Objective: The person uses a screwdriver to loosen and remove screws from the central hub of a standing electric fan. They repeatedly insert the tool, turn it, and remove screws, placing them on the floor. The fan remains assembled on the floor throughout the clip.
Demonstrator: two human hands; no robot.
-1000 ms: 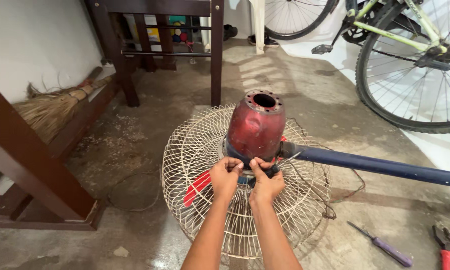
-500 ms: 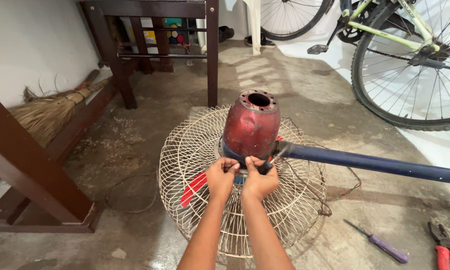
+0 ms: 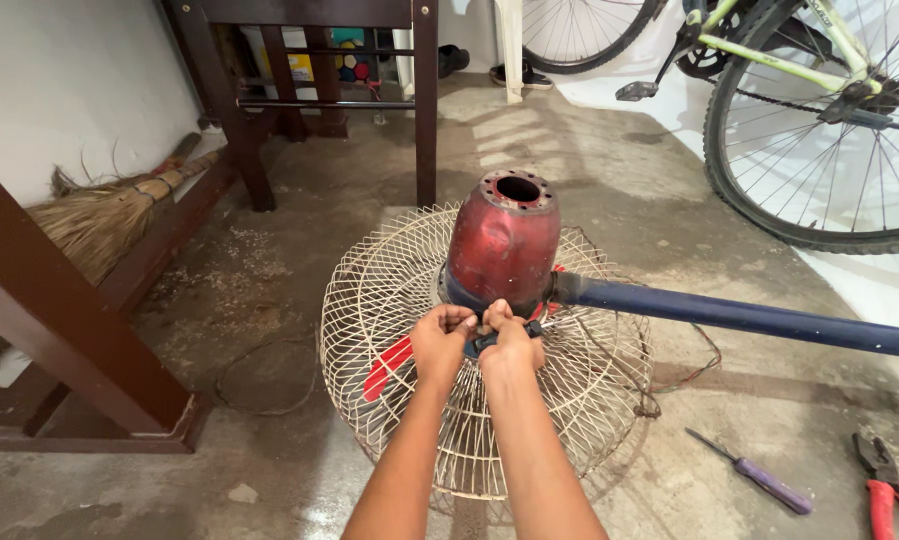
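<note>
A home porch or storeroom used as a makeshift repair spot.

The bare concrete floor (image 3: 609, 170) is dusty and scattered with grit, and a fan (image 3: 489, 330) lies taken apart at the centre of the frame. A bicycle (image 3: 819, 110) leans at the upper right, a straw broom (image 3: 109, 210) rests against the white wall (image 3: 69, 80) at the left, and dark wooden furniture (image 3: 319, 90) stands at the top and left edge. A purple-handled screwdriver (image 3: 754, 475) and red-handled pliers (image 3: 889, 485) lie on the floor at the lower right. Shoes (image 3: 514, 72) sit at the top centre.
</note>
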